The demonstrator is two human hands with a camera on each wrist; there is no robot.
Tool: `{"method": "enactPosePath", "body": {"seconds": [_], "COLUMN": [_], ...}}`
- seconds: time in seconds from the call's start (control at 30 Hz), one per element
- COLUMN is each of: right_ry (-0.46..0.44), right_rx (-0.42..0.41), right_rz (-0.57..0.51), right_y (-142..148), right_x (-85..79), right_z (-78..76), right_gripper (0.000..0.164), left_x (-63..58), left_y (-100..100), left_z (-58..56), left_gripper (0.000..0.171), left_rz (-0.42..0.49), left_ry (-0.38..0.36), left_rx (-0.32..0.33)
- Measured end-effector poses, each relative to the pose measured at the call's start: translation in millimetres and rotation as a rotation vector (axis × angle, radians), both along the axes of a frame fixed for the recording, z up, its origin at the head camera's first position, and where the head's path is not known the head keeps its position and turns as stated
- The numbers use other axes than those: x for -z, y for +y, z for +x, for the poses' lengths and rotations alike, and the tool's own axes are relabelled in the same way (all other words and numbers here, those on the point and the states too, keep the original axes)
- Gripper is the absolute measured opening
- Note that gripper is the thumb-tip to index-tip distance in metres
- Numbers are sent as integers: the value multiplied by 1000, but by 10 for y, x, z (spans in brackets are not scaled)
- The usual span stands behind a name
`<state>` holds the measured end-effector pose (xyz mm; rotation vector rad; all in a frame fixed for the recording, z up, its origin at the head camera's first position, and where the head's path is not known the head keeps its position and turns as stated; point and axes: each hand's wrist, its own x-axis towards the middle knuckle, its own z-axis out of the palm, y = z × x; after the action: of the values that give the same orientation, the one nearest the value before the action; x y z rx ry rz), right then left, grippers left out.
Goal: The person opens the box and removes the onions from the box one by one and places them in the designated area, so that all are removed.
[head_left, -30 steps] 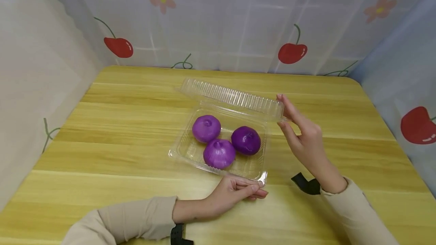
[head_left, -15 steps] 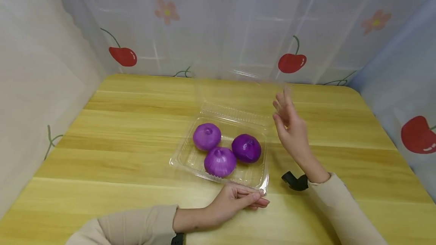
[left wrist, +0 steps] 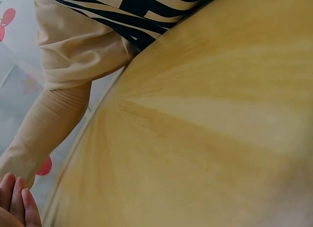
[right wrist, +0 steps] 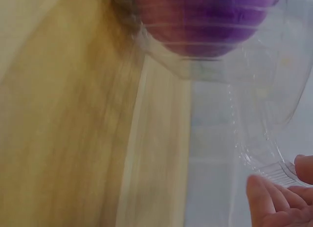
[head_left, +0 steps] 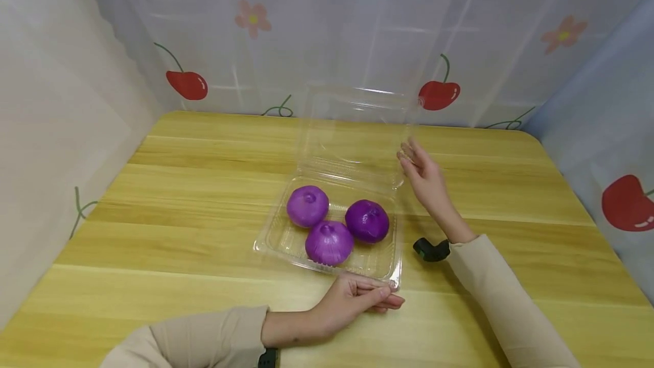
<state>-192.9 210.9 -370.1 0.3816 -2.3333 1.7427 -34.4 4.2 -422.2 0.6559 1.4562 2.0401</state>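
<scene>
1. We find the clear plastic container (head_left: 373,257) near the middle of the wooden table (head_left: 179,203), directly before the person.
2. Its long axis runs left to right across the table, slightly askew, with the right end nearer the person.
3. The hinge (head_left: 347,178) lies along the far side. Beyond it the lid (head_left: 352,129) is raised, its hollow facing the person; we cannot fix its exact tilt.
4. Three purple items sit close together in the base, tips upward: the far-left onion (head_left: 307,209), the near onion (head_left: 329,244) and the darker right onion (head_left: 367,223).
5. The left hand (head_left: 352,300) pinches the container's near right corner, thumb above, fingers below and nearly together.
6. The right hand (head_left: 428,178) is at the lid's right edge, fingers loosely bent, a gap between thumb and forefinger. We cannot tell whether it grips the lid or merely touches it.
7. The right wrist view adds what the head view leaves unclear: the lid's edge running between thumb and fingers, and an onion seen through the ribbed side wall.
8. The left wrist view alone shows the person's dark-patterned top (left wrist: 146,14); the head view alone gives all three onions.
</scene>
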Motion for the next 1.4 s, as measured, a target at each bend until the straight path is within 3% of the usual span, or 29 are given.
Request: {"method": "enactPosePath", "body": {"seconds": [0.27,0.43,0.8,1.0,1.4], "right_ry": [-222,-289,-419,-494,-481], "right_rx": [-43,-64,-49,-109,-109], "right_rz": [-18,42,309,279,364], "right_y": [-43,-50,-49,-46,-57], "right_x": [15,24,35,43,35], "right_z": [-132,-182,-282,-312,-329], "right_gripper": [49,50,51,51,51], "left_x": [28,31,7,-16,-1], "left_y": [3,4,7,2,13], "left_z": [-4,-7,-7,-12,-19], "left_gripper": [34,34,35,33,32], "left_rz": [-2,-5,-8,-17,-23], "left_ry": [-13,-23,-42,-80,-107], "left_rx": [-24,-34,-49,-45,-36]}}
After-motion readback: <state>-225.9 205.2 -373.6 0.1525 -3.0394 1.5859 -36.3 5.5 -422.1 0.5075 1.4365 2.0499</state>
